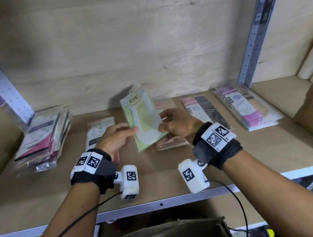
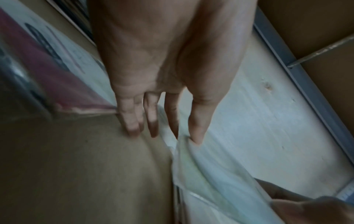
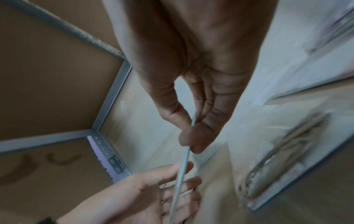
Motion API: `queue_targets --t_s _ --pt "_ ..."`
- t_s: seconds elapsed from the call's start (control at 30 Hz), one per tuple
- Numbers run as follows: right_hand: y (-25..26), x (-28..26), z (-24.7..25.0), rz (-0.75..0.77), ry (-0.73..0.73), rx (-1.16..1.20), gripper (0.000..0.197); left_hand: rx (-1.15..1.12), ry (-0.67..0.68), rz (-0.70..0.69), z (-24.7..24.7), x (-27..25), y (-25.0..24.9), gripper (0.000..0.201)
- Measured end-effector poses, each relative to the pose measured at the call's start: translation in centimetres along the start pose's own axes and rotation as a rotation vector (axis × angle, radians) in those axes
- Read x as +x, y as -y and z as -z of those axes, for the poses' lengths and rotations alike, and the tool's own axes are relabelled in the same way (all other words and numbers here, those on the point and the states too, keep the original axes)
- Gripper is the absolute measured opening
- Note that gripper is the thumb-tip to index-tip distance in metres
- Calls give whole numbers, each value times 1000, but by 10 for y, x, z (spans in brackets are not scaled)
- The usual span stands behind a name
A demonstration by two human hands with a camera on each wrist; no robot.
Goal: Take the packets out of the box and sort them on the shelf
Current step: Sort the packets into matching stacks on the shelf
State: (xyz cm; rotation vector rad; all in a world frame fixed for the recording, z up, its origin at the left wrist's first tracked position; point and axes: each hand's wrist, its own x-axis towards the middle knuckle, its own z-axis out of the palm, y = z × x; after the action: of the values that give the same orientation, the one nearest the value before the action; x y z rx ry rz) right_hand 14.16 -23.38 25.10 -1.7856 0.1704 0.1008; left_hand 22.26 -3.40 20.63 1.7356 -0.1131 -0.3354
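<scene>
Two hands pinch green packet (image 1: 144, 120) above shelf (image 1: 160, 175) middle: left hand (image 1: 117, 140) left edge, right hand (image 1: 177, 124) right edge.

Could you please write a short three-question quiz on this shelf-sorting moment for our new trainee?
1. True or false: the green packet lies flat on the shelf.
2. Which hands hold the green packet? A) the left hand only B) the right hand only C) both
3. Fill in: the tall, untidy stack of packets sits at the shelf's ____ end.

Key
1. False: it is held up above the shelf.
2. C: each hand pinches one side edge.
3. Left.
</scene>
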Motion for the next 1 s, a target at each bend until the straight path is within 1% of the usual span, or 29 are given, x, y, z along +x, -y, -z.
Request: queue_targets --t_s 0.07,0.13,0.27,0.33,0.4,0.47,0.53,0.57,0.6,0.63,0.67,0.73,0.77,0.83,0.87,1.0 --pt "6 10 -11 -30 -14 -73 45 -6 -39 31 7 6 3 35" --pt "10 19 -22 -63 -29 -139 53 -6 -74 46 16 10 4 35" --pt "12 30 -43 -99 -61 -390 53 108 -151 33 32 15 7 22" --pt "13 36 -55 -119 -45 -502 51 166 -161 34 40 17 10 21" --pt "14 42 -67 -151 -17 -521 45 197 -154 43 47 16 10 21" --pt "13 49 -78 -171 -9 -567 44 274 -148 52 52 15 9 24" --pt "11 53 -85 -182 4 -638 42 364 -157 57 57 15 8 15" --pt "10 55 -88 -194 8 -660 39 401 -162 63 58 15 7 22" --pt "9 56 -90 -207 9 -677 37 430 -157 56 59 15 6 33" --pt "8 57 -91 -216 6 -695 35 448 -148 61 59 15 5 37" --pt "8 58 -92 -227 4 -709 34 455 -137 60 59 15 5 35" --pt "9 58 -94 -228 -3 -743 35 449 -112 73 61 16 7 22" --pt "10 59 -94 -217 -8 -771 34 442 -103 75 62 16 8 23" --pt "13 58 -94 -185 -23 -818 25 410 -105 105 62 17 9 47" --pt "13 57 -93 -176 -30 -836 22 397 -110 114 61 16 9 55" --pt "14 58 -94 -178 -37 -856 21 347 -114 123 59 16 8 60"
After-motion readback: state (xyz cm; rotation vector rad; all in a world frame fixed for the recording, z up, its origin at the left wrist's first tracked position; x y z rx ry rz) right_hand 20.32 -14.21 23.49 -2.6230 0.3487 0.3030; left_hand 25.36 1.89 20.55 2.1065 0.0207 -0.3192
